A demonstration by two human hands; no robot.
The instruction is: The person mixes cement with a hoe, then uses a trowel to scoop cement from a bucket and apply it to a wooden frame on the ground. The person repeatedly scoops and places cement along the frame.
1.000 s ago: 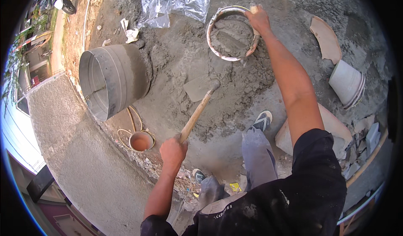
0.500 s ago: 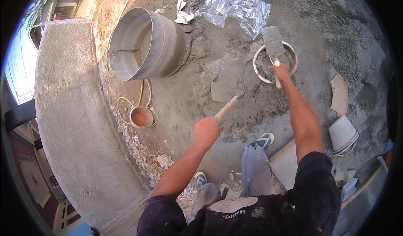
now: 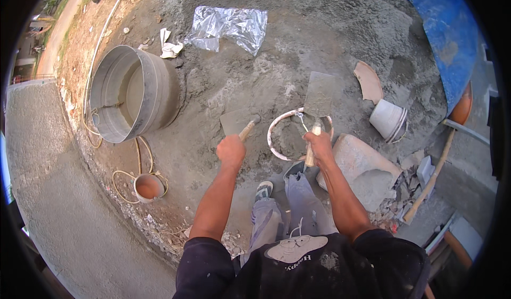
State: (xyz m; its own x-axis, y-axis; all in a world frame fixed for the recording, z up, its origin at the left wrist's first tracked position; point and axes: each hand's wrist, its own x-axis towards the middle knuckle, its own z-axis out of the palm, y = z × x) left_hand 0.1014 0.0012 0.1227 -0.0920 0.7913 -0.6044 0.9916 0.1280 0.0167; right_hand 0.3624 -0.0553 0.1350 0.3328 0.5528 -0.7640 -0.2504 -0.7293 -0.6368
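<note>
My left hand (image 3: 231, 151) is closed around the wooden handle of a short hoe-like tool (image 3: 240, 122), whose flat rectangular metal blade is at the wet grey mortar (image 3: 250, 97). My right hand (image 3: 319, 147) grips the wooden handle of a trowel (image 3: 319, 94), its broad rectangular blade pointing away from me across the far rim of a bucket. That round bucket (image 3: 272, 139) has a pale, mortar-smeared rim. Its wire handle (image 3: 302, 119) runs up to my right fingers, and they appear to hold it together with the trowel.
A large metal drum (image 3: 159, 99) lies tilted at left, near a small bucket (image 3: 148, 188) and a hose. Clear plastic (image 3: 230, 28) lies beyond. At right are stacked pale buckets (image 3: 387, 120), a curved shard (image 3: 368, 81), a broken slab (image 3: 357, 163), rubble, a wooden pole (image 3: 432, 176) and blue tarp (image 3: 447, 38).
The bucket and my right hand with the trowel have come nearer my body. My left hand has drawn the other tool nearer too. The view has turned to the right.
</note>
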